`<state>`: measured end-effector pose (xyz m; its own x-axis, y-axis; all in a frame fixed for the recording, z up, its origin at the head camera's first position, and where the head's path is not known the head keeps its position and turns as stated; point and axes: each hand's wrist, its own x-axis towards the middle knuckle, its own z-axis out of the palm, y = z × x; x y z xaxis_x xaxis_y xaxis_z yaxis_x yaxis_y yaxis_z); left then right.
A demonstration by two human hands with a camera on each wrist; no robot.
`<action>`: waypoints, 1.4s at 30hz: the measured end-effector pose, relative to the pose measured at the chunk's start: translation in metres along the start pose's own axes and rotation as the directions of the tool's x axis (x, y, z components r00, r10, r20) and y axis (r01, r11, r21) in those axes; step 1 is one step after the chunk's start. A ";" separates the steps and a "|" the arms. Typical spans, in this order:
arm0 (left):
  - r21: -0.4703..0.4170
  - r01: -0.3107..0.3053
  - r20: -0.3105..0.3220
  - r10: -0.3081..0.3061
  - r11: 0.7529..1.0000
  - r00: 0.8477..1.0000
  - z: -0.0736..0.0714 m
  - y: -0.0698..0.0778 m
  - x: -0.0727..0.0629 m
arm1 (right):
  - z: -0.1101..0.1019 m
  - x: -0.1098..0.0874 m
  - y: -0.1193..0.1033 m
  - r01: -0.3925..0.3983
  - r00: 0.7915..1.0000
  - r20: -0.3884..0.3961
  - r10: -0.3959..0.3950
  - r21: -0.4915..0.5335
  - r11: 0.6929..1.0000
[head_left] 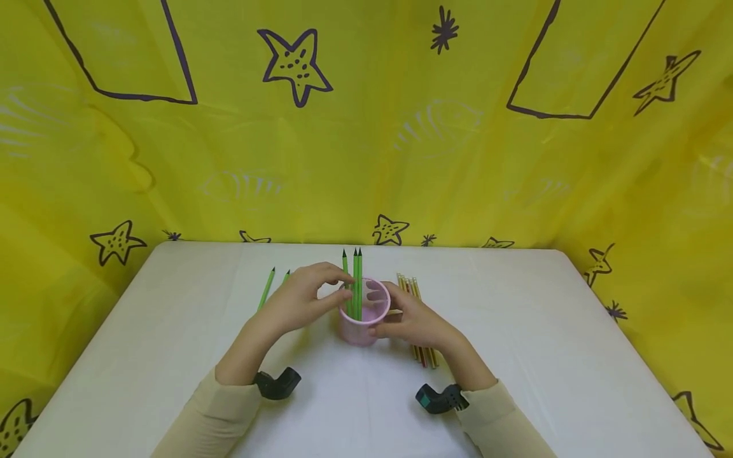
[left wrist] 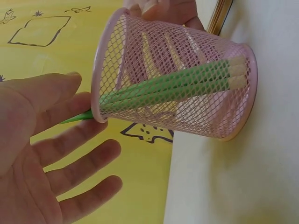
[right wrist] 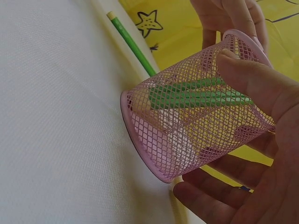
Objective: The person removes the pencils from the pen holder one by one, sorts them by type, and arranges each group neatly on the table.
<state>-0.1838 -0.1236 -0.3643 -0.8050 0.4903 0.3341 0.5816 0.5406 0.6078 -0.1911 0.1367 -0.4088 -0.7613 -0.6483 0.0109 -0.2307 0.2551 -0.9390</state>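
Your right fingers [right wrist: 257, 81] hold the pink cup [head_left: 356, 333], likely steadying it — your left fingers [left wrist: 84, 168] spread wide by green pencils [head_left: 359, 280].

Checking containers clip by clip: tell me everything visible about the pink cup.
The cup is round, pink and open-topped, with see-through walls that look like metal mesh and a smooth rim. It stands roughly upright on the white table, holding three green pencils, points up. The right hand grips its side, thumb against the mesh; whether the left hand touches its rim is unclear.
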 end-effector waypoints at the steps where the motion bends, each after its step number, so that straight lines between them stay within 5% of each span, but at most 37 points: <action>1: 0.005 -0.001 -0.008 0.001 1.000 1.000 -0.001 0.000 0.000 | 0.000 0.000 0.000 0.003 1.000 0.001 -0.003 0.000 1.000; 7: 0.001 -0.025 -0.079 0.025 1.000 0.997 -0.007 0.001 0.002 | -0.001 0.003 -0.004 -0.006 1.000 0.000 0.006 -0.007 1.000; 14: -0.120 -0.045 -0.144 0.027 0.992 0.989 -0.017 0.004 0.001 | -0.001 0.003 -0.003 -0.022 1.000 -0.003 0.022 -0.014 1.000; 25: -0.282 -0.069 -0.296 -0.018 0.957 0.955 -0.037 0.012 -0.002 | -0.001 0.003 -0.001 -0.019 1.000 -0.012 0.019 -0.027 0.999; 34: -0.452 -0.077 -0.349 -0.097 0.889 0.932 -0.048 0.018 -0.006 | 0.000 0.001 -0.002 -0.012 1.000 -0.016 0.012 -0.014 1.000; 42: -0.465 -0.080 -0.387 -0.122 0.882 0.914 -0.055 0.017 -0.009 | 0.000 0.000 0.000 -0.015 1.000 -0.012 0.015 -0.022 1.000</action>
<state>-0.1726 -0.1561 -0.3175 -0.8519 0.1180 0.5102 0.5223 0.1195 0.8444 -0.1909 0.1367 -0.4091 -0.7716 -0.6361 0.0009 -0.2322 0.2804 -0.9314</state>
